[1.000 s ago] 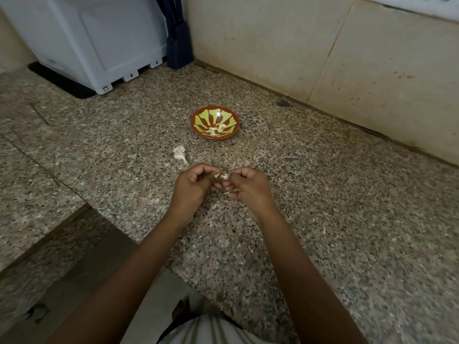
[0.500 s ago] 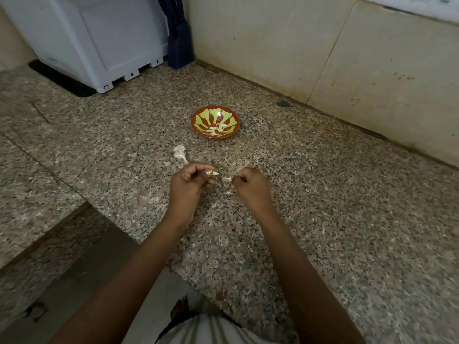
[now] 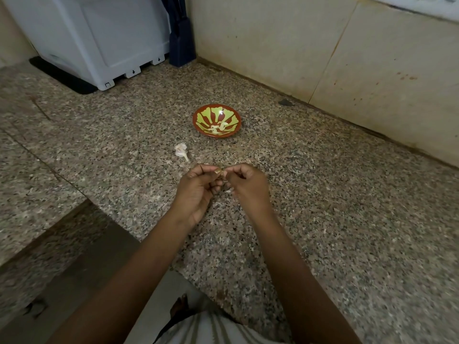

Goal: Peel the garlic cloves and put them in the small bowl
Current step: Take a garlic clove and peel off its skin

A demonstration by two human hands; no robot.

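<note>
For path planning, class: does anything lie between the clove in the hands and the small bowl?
Nothing visible does. Bare counter runs from the clove, pinched by the left hand and right hand, to the small bowl; the garlic scrap lies left of that line.

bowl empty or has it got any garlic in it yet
Not empty: a few pale peeled cloves lie at the bottom of the bowl.

Head view, forward and down over the counter [image 3: 323, 219].
</note>
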